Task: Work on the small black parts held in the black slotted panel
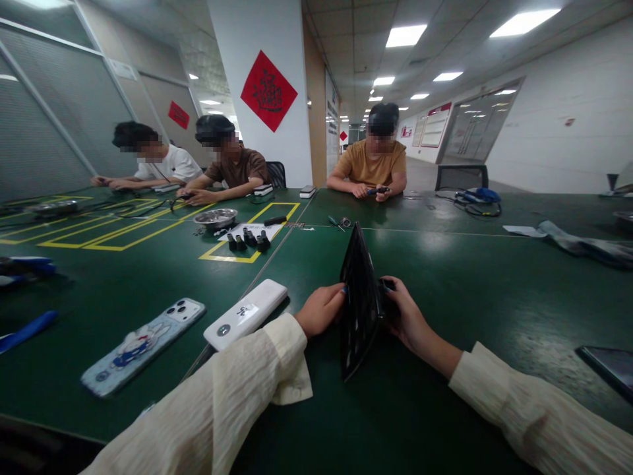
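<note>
Two hands [324,309] [409,316] hold edge-on panel [360,303], phone [143,346] well apart

A thin, glossy black panel [361,307] — held nearly upright — between left hand [321,310] and right hand [406,313].

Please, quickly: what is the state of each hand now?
Left hand: touching the black panel; fingers partly hidden, so open or closed cannot be told.
Right hand: closed, holding a dark part beside the panel.
</note>
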Demonstrator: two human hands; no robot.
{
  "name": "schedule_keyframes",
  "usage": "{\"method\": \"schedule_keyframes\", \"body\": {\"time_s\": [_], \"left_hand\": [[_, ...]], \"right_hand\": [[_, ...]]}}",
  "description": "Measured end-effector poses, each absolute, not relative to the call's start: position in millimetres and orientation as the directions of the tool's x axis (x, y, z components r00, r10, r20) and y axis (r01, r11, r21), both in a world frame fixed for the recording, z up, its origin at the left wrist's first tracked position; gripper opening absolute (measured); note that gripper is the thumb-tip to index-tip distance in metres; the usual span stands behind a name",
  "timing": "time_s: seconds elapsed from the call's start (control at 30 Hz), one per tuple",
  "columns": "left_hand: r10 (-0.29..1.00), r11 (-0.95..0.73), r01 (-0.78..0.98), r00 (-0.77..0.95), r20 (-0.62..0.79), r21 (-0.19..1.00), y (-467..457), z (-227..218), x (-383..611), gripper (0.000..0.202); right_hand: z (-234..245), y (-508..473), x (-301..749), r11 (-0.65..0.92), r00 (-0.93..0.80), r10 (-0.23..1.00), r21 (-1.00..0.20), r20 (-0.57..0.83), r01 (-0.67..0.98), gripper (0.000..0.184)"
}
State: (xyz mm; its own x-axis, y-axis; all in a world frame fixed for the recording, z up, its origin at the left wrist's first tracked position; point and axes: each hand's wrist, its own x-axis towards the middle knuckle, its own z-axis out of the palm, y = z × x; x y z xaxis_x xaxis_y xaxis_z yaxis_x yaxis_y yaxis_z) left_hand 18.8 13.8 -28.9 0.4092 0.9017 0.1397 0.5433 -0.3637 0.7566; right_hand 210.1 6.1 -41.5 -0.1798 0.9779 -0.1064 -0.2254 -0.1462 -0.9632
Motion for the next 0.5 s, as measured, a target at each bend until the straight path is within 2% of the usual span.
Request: {"method": "schedule_keyframes", "body": {"time_s": [0.5], "left_hand": [[0.891,-0.418,0.593,0.418,0.181,0.688,11.9,-25.0,19.6,0.041]], "right_hand": [[-42.3,7.2,209.8,-0.148,-0.175,0.979,-0.960,-0.107,-0.239,0.033]]}}
